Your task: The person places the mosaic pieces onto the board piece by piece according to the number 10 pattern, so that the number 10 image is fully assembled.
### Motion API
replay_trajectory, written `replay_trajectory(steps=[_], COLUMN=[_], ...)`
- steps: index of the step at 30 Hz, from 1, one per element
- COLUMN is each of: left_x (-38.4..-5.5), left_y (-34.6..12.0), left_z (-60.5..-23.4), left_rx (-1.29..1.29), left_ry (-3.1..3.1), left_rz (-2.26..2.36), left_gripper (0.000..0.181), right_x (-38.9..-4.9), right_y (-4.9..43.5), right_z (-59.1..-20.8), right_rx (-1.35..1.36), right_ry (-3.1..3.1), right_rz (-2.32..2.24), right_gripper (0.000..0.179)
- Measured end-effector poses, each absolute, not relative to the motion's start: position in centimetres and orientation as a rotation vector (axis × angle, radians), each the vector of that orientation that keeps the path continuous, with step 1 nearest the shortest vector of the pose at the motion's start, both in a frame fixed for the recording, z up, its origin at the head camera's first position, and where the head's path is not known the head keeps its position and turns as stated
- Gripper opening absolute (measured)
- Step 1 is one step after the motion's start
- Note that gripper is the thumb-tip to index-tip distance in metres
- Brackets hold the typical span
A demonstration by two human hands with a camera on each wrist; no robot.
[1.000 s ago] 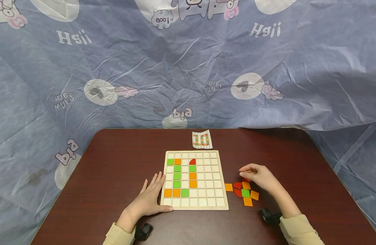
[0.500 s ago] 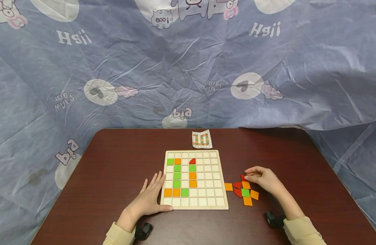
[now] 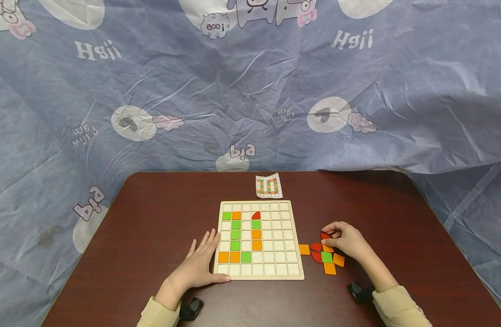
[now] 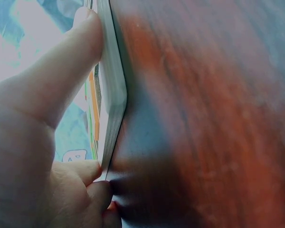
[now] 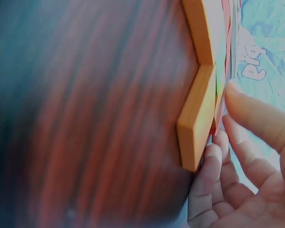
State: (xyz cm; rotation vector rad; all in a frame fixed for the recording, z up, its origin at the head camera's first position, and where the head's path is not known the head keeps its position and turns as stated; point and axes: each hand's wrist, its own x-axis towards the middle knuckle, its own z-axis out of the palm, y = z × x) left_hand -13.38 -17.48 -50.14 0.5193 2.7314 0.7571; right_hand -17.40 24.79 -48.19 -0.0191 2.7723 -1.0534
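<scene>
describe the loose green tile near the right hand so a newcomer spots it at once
On the dark brown table, find the pale gridded board. To its right, near the person's right hand, lie loose orange squares and red curved pieces. Among these is the green tile, the only green piece visible off the board.

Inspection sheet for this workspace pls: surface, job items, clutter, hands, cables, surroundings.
Surface: dark red-brown wood-grain table.
Job items: cream square gridded board, coloured flat pieces in twelve cells; to its right, four loose orange squares, one loose green square and red curved-edged pieces; beyond it, small white paper card with coloured grid pattern.
Clutter: nothing seen.
Left hand: fingers spread, touching board's left edge and near-left corner.
Right hand: fingertips at a red piece; grip unclear.
Cables: nothing seen.
Surroundings: blue-grey printed fabric sheet behind and beside table.
</scene>
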Motion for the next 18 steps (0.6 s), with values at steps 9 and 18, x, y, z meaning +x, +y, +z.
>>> replay_trajectory(steps=[9,18], left_x=[-13.38,-13.39], left_y=[-17.55,-17.55], left_z=[-50.27,-50.27], left_rx=[0.523,0.523], left_ry=[2.737,2.746], left_rz=[0.758,0.75], left_gripper=[0.118,0.118], right_x=[-17.53,-17.71], right_y=[24.24,23.95], right_z=[-47.82,-47.55], right_rx=[0.038,0.017], right_ry=[2.739,2.705], right_rz=[-1.045,-1.052], right_gripper=[0.026,0.029])
